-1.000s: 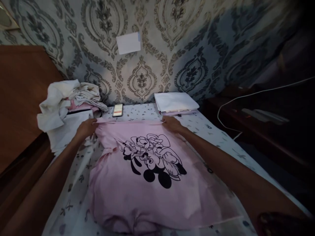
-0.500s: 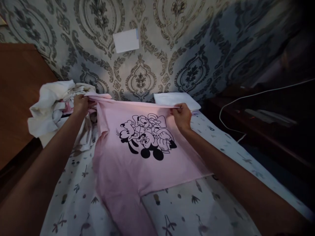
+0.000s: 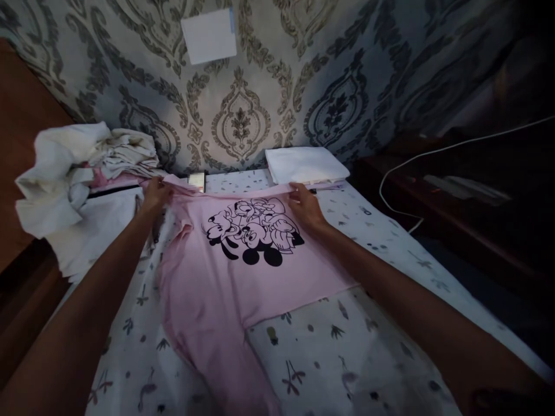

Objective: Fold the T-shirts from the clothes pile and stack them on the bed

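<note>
A pink long-sleeved shirt [image 3: 277, 292] with black cartoon outlines lies spread on the bed, its print upside down to me. One sleeve stretches toward me at the bottom. My left hand [image 3: 156, 195] is closed on the shirt's far left corner, by the collar or shoulder. Along the far edge, to the right of the print, my right hand [image 3: 306, 205] pinches the cloth between thumb and fingers. The shirt's far edge looks folded over and lies low, close to the sheet.
A heap of white and cream clothes [image 3: 73, 190] sits at the left. Folded white cloth [image 3: 306, 164] lies by the patterned wall [image 3: 240, 121]. A small blurred rectangular item [image 3: 196, 182] stands behind the shirt. A white cable [image 3: 416, 156] hangs over dark furniture at the right.
Both hands have lowered the shirt's raised far edge onto the bed. The small rectangular item behind it has come into sight. My view has tipped downward slightly.
</note>
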A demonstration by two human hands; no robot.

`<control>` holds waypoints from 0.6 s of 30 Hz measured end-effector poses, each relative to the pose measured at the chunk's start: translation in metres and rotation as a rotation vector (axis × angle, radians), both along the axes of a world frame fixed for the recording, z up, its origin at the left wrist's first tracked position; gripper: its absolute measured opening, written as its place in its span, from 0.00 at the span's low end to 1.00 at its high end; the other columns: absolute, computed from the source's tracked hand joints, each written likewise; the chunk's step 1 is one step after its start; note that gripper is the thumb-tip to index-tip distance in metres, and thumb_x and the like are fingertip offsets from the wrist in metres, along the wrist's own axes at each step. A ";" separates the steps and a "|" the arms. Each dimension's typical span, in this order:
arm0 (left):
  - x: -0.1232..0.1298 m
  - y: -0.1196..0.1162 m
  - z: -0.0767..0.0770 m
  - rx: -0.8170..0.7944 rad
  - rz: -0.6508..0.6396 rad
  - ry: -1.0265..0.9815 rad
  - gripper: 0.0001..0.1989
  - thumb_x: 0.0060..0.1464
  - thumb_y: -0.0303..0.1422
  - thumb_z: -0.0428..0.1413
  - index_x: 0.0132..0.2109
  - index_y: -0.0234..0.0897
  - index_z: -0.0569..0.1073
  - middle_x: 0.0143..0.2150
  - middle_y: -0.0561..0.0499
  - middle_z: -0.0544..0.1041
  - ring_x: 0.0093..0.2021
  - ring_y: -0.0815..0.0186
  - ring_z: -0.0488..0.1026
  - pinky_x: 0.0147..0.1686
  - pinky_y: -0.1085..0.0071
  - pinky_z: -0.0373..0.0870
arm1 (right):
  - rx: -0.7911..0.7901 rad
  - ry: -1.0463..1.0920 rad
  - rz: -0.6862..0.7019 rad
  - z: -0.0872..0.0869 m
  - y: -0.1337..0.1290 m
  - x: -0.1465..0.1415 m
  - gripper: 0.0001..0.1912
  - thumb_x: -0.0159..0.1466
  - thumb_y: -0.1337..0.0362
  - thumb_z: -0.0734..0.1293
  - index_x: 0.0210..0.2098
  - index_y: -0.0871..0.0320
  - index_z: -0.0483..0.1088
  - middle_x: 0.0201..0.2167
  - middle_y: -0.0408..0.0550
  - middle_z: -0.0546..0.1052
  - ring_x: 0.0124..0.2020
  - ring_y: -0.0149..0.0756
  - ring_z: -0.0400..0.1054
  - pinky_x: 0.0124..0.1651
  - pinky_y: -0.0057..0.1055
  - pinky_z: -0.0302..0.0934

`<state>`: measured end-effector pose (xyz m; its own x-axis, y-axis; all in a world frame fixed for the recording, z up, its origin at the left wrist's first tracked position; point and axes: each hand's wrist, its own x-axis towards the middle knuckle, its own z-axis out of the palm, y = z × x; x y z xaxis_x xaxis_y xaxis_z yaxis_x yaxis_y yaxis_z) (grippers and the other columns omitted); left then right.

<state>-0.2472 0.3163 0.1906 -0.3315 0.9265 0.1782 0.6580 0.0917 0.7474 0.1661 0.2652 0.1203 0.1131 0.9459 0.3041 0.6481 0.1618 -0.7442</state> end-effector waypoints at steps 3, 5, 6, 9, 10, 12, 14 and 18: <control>-0.002 -0.025 -0.003 -0.071 -0.041 0.092 0.22 0.54 0.25 0.53 0.57 0.25 0.64 0.46 0.42 0.74 0.46 0.57 0.73 0.48 0.62 0.69 | -0.053 -0.126 -0.003 -0.005 -0.039 0.021 0.33 0.62 0.63 0.62 0.67 0.58 0.59 0.52 0.58 0.77 0.48 0.47 0.73 0.52 0.44 0.67; 0.001 -0.051 -0.003 -0.083 -0.084 0.175 0.26 0.53 0.26 0.56 0.59 0.25 0.63 0.53 0.40 0.72 0.55 0.51 0.69 0.56 0.58 0.65 | -0.078 -0.281 -0.061 -0.009 -0.069 0.038 0.32 0.62 0.60 0.63 0.64 0.61 0.62 0.54 0.62 0.74 0.52 0.52 0.70 0.54 0.48 0.65; 0.004 -0.068 -0.003 -0.079 -0.139 0.225 0.26 0.53 0.27 0.57 0.59 0.27 0.63 0.55 0.40 0.71 0.57 0.50 0.67 0.57 0.58 0.63 | -0.087 -0.359 -0.100 -0.012 -0.084 0.047 0.30 0.62 0.57 0.64 0.61 0.62 0.65 0.54 0.63 0.73 0.53 0.54 0.69 0.56 0.50 0.63; 0.019 -0.138 0.001 -0.187 -0.538 0.319 0.17 0.57 0.38 0.55 0.52 0.36 0.72 0.51 0.44 0.74 0.50 0.54 0.72 0.49 0.63 0.70 | -0.125 -0.513 -0.198 -0.018 -0.123 0.064 0.23 0.63 0.51 0.65 0.49 0.61 0.71 0.49 0.64 0.74 0.51 0.57 0.67 0.54 0.52 0.62; 0.025 -0.165 0.004 -0.310 -0.728 0.298 0.15 0.58 0.43 0.54 0.47 0.40 0.74 0.47 0.46 0.76 0.45 0.56 0.73 0.43 0.65 0.72 | -0.135 -0.537 -0.216 -0.019 -0.134 0.067 0.22 0.63 0.50 0.65 0.47 0.60 0.72 0.47 0.63 0.74 0.50 0.57 0.67 0.54 0.51 0.62; 0.035 -0.218 0.010 -0.529 -1.023 0.234 0.14 0.57 0.44 0.56 0.47 0.46 0.76 0.48 0.48 0.76 0.43 0.58 0.74 0.39 0.67 0.73 | -0.144 -0.572 -0.232 -0.019 -0.151 0.067 0.19 0.62 0.49 0.65 0.42 0.59 0.71 0.44 0.60 0.74 0.48 0.55 0.68 0.52 0.50 0.62; 0.041 -0.260 0.012 -0.588 -1.182 0.240 0.18 0.54 0.39 0.59 0.53 0.49 0.75 0.51 0.47 0.75 0.44 0.59 0.74 0.39 0.68 0.74 | -0.148 -0.599 -0.220 -0.016 -0.163 0.063 0.15 0.63 0.50 0.63 0.36 0.57 0.69 0.41 0.58 0.74 0.45 0.52 0.68 0.51 0.48 0.62; 0.045 -0.298 -0.003 -0.325 -1.091 0.511 0.19 0.57 0.28 0.48 0.53 0.44 0.75 0.49 0.44 0.76 0.47 0.57 0.73 0.47 0.61 0.72 | -0.215 -0.487 -0.183 -0.002 -0.178 0.055 0.13 0.64 0.52 0.61 0.29 0.53 0.62 0.30 0.50 0.72 0.33 0.44 0.68 0.37 0.39 0.61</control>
<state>-0.2023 0.0186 0.1879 0.6770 0.6994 -0.2290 0.7152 -0.5519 0.4288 0.2208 0.0875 0.1183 0.1760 0.9706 0.1644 0.9284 -0.1081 -0.3554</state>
